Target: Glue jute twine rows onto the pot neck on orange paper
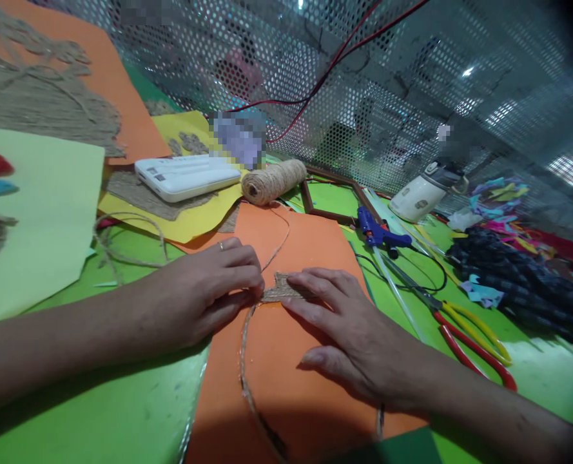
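An orange paper sheet [267, 361] lies in front of me, with a small patch of jute twine [281, 293] laid in close rows on it. At the patch's left end, my left hand [223, 283] has its fingers pinched together on the twine. My right hand [339, 316] rests with fingers stretched out over the patch's right part, which it partly hides. A curved twine outline [244, 361] runs down the sheet from beside my left fingertips. Behind, a thin strand leads up toward the twine roll [274, 182].
A white power bank [187, 177] lies on yellow paper at the back left. To the right are a blue glue gun [380, 232], its cable, and scissors [474, 341] with red and yellow handles. A white bottle [419, 196] and a perforated metal screen [286, 71] stand behind.
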`<state>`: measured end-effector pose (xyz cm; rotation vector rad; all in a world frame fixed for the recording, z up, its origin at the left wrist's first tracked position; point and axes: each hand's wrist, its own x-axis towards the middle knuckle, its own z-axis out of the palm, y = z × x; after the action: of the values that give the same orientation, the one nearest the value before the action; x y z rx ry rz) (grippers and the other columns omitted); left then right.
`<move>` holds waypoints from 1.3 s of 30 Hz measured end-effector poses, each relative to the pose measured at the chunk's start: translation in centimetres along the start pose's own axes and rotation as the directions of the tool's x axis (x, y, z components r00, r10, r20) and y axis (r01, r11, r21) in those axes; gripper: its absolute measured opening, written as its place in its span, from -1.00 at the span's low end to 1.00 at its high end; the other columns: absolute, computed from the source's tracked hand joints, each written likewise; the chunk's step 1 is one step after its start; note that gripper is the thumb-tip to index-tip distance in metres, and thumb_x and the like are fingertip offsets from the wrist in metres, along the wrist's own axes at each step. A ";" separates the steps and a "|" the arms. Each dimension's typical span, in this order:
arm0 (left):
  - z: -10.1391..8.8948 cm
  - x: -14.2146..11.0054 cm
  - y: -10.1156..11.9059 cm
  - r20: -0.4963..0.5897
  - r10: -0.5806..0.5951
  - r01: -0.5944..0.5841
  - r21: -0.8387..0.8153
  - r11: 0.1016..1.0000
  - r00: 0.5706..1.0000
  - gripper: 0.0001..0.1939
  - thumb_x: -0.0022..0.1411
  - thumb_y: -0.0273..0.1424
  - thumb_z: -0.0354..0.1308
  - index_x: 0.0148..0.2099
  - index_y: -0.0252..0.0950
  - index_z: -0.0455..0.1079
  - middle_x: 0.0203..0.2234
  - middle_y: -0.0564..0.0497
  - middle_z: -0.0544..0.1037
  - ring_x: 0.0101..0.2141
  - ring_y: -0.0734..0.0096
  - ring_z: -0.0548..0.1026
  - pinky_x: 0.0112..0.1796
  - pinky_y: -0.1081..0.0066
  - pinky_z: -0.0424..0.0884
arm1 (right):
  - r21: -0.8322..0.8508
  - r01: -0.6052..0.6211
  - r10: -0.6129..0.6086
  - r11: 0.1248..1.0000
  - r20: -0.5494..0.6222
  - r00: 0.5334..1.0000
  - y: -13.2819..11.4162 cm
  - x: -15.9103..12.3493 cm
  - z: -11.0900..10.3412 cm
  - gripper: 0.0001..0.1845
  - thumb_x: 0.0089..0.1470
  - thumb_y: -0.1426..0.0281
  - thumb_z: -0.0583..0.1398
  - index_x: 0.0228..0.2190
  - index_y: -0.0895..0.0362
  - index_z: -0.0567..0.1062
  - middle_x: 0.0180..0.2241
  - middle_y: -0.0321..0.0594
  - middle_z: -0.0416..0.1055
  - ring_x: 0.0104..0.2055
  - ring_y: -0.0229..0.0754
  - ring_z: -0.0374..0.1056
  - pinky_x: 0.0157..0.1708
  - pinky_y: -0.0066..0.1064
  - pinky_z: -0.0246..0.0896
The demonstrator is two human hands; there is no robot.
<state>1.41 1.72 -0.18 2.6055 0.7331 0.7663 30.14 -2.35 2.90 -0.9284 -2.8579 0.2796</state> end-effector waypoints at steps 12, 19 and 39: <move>0.3 -0.4 -0.5 -0.019 0.022 -0.023 -0.021 1.000 1.000 -0.78 0.50 -0.51 0.02 -0.18 -0.21 0.45 -0.24 -0.02 0.51 -0.22 0.30 0.42 -0.19 0.34 0.32 | 0.132 -0.039 0.057 0.991 -0.137 0.989 0.0 -0.2 0.1 -0.61 0.50 0.22 0.12 0.20 0.16 0.39 0.29 0.11 0.39 0.33 0.09 0.27 0.32 0.13 0.28; 0.3 -0.7 -0.3 -0.003 0.031 -0.031 0.020 0.999 1.000 -0.79 0.53 -0.46 0.05 -0.17 -0.21 0.47 -0.23 -0.03 0.50 -0.22 0.29 0.39 -0.22 0.33 0.29 | 0.027 -0.003 0.007 1.000 -0.142 0.990 -0.5 -0.3 0.0 -0.57 0.50 0.30 0.10 0.29 0.17 0.33 0.35 0.10 0.34 0.37 0.09 0.20 0.35 0.11 0.23; -0.2 -0.7 0.7 -0.007 0.061 -0.061 0.038 0.997 0.998 -0.74 0.51 -0.52 0.03 -0.23 -0.25 0.49 -0.26 -0.07 0.53 -0.22 0.28 0.42 -0.24 0.32 0.32 | -0.110 0.063 -0.056 0.992 0.068 0.996 -1.4 1.7 -0.8 -0.37 0.51 0.05 0.07 0.36 0.21 0.35 0.38 0.14 0.30 0.42 0.21 0.11 0.35 0.18 0.14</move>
<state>1.05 0.78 -0.02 2.6713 0.6793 0.7887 28.15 -2.37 4.13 -0.8663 -2.9817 0.1477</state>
